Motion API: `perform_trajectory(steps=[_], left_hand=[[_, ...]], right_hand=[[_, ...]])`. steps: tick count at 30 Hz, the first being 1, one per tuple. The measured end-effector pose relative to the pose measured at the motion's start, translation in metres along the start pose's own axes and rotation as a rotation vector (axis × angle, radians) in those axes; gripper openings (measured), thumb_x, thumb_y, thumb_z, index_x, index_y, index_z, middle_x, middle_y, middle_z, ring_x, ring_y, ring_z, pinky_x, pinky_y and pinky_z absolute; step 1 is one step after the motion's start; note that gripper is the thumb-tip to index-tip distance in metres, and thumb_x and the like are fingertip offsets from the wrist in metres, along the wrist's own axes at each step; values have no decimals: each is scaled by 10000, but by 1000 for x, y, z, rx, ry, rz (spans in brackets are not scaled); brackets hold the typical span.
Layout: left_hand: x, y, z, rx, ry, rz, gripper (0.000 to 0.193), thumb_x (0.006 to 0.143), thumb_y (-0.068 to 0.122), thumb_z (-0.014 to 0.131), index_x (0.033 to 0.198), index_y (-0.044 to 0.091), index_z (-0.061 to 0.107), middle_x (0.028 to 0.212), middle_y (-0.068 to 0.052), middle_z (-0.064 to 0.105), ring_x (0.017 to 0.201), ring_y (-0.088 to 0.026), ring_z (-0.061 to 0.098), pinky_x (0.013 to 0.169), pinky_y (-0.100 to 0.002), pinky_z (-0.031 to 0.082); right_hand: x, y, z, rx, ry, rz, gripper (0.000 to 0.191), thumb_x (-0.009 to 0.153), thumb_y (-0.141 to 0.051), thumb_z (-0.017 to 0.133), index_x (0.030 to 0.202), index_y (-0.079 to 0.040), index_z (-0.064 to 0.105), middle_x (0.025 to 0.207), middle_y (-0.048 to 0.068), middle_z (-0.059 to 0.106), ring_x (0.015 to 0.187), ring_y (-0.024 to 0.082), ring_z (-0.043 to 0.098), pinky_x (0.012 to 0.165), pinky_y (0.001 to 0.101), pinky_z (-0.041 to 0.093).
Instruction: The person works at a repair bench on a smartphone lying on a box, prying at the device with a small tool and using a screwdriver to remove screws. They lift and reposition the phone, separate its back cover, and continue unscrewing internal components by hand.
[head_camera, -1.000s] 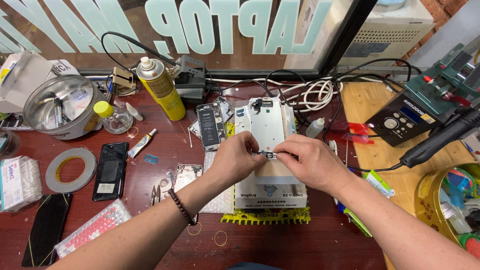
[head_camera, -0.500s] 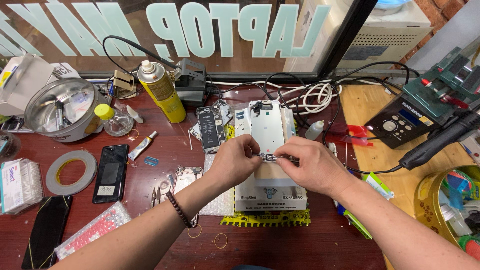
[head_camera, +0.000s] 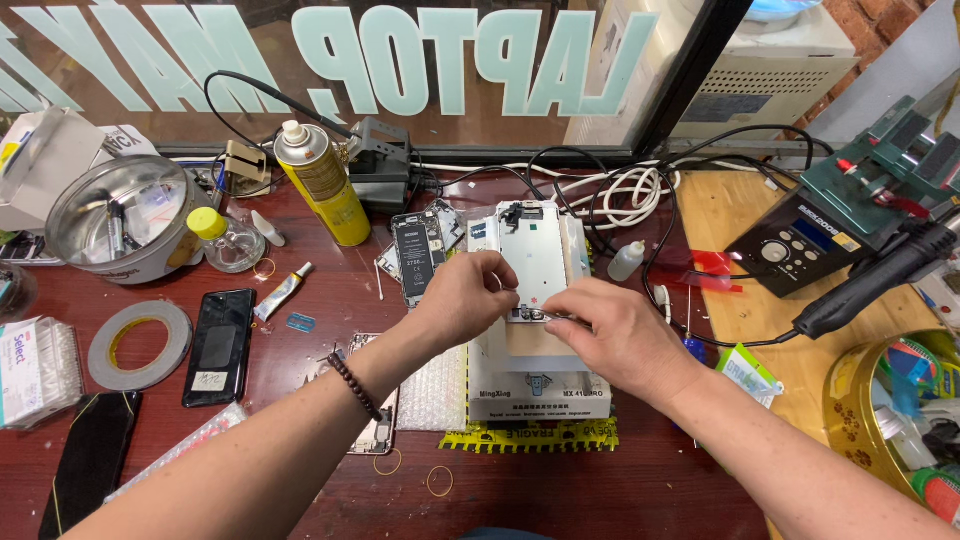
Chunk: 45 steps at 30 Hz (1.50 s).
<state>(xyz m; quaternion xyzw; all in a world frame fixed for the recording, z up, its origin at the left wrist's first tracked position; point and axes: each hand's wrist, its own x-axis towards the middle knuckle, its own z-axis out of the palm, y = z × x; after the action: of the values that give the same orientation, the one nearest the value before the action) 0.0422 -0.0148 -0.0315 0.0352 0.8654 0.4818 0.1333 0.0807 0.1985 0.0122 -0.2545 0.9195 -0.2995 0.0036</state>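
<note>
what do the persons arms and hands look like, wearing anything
Both forearms are bare, with no sleeves in view. The left hand has a bracelet of dark round beads around its wrist. The right hand shows no bracelet or watch. No gloves on either hand, and no rings that I can make out.

Pale letter sign (head_camera: 400, 60) across the window; white box (head_camera: 540, 385) under the hands; yellow spray can (head_camera: 322, 185) behind; dark phone screen (head_camera: 218, 345) at left.
</note>
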Motion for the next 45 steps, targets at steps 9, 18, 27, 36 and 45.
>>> perform_trajectory(steps=[9, 18, 27, 36, 45], left_hand=[[-1, 0, -1, 84, -74, 86, 228, 721, 168, 808, 912, 68, 735, 793, -56, 731, 752, -168, 713, 715, -320, 584], [-3, 1, -3, 112, -55, 130, 180, 789, 178, 754, 934, 73, 741, 840, -80, 763, 784, -190, 744, 745, -329, 592], [2, -2, -4, 98, -76, 121, 135, 819, 141, 726, 935, 74, 743, 864, -81, 765, 804, -195, 748, 757, -331, 602], [2, -3, -3, 106, -63, 133, 131, 810, 140, 731, 921, 71, 747, 862, -90, 766, 805, -202, 748, 755, -338, 597], [2, -2, -3, 102, -75, 158, 148, 798, 144, 730, 924, 69, 750, 858, -83, 769, 805, -193, 753, 753, -328, 600]], right_hand=[[-7, -1, 5, 3, 100, 71, 185, 857, -146, 703, 1022, -86, 757, 964, 87, 713, 843, 284, 720, 734, 375, 579], [-11, -12, 8, -103, 74, 35, 178, 827, -176, 733, 995, -123, 764, 965, 62, 722, 865, 298, 719, 740, 400, 577], [-15, -23, 10, -164, 74, 79, 157, 823, -179, 730, 971, -134, 755, 927, 44, 708, 837, 287, 712, 716, 413, 575], [-20, -29, 22, -228, 200, 69, 140, 813, -154, 734, 942, -103, 751, 920, 71, 707, 864, 317, 699, 748, 434, 557], [-22, -32, 22, -193, 213, 84, 136, 843, -150, 714, 957, -85, 751, 935, 79, 707, 857, 317, 706, 741, 427, 563]])
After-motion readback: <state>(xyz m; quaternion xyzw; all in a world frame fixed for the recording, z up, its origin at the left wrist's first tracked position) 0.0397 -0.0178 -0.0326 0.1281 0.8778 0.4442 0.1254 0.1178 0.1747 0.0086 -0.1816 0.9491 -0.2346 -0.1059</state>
